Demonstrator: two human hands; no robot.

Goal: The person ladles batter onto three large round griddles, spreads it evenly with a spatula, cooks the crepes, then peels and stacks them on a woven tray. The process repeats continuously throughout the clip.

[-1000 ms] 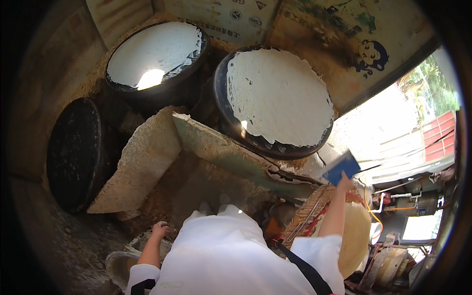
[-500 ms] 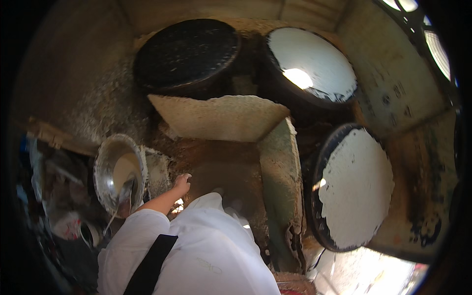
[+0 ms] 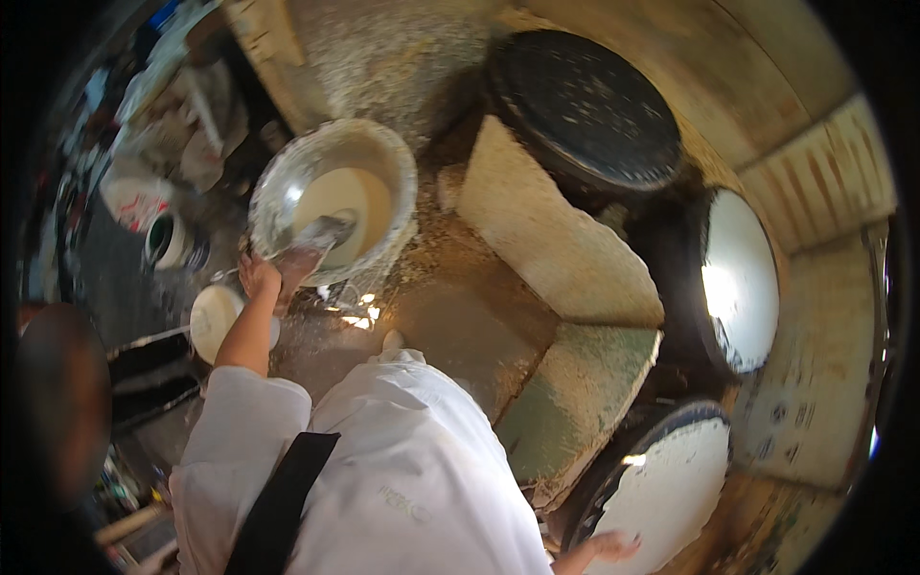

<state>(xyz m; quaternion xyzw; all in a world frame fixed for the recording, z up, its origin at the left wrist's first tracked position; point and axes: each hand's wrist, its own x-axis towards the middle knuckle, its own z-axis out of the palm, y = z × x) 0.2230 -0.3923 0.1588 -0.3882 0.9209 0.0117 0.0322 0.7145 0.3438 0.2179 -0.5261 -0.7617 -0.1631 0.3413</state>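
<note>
A metal pot (image 3: 401, 163) with a crusted rim holds pale batter (image 3: 359, 184). A metal ladle (image 3: 324, 233) leans in it over the near-left rim. My left hand (image 3: 261, 276) is at that rim with its fingers curled round the ladle's handle; the grip is partly blurred. At the lower right, my right hand (image 3: 611, 548) has its fingers stretched out and holds nothing. It is over the near edge of a round black griddle (image 3: 586, 484) covered with a pale batter layer (image 3: 671, 489).
A bare black griddle (image 3: 585, 110) stands at the far side, and another with a white layer (image 3: 747, 278) stands at the right. Upright boards (image 3: 556, 225) edge the pit before me. A small pale container (image 3: 216, 321) and a white bucket (image 3: 171, 240) stand left.
The view has turned left, so the pot sits nearer the middle. My left hand has moved from beside the pot to the ladle. My right hand has come into view.
</note>
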